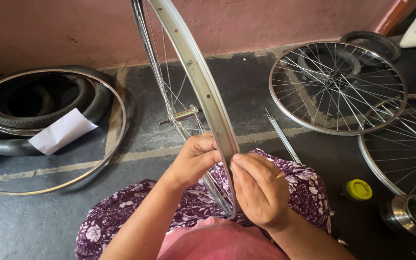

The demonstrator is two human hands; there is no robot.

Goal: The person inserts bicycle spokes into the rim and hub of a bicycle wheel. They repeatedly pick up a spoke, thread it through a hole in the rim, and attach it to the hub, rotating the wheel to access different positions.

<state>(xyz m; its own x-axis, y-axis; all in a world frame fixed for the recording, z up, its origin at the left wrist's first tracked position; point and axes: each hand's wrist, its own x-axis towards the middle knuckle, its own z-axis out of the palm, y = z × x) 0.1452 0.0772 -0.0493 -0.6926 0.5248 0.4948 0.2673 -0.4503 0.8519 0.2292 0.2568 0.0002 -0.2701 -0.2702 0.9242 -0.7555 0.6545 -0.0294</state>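
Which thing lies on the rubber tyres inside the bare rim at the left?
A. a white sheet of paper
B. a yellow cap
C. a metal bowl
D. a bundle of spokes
A: a white sheet of paper rests on the black tyres within the bare rim lying on the floor.

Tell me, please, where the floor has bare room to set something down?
Bare floor lies between the empty rim and the held wheel, and behind its hub towards the wall. Right is crowded: spoked wheels, loose spokes, yellow cap, steel bowl.
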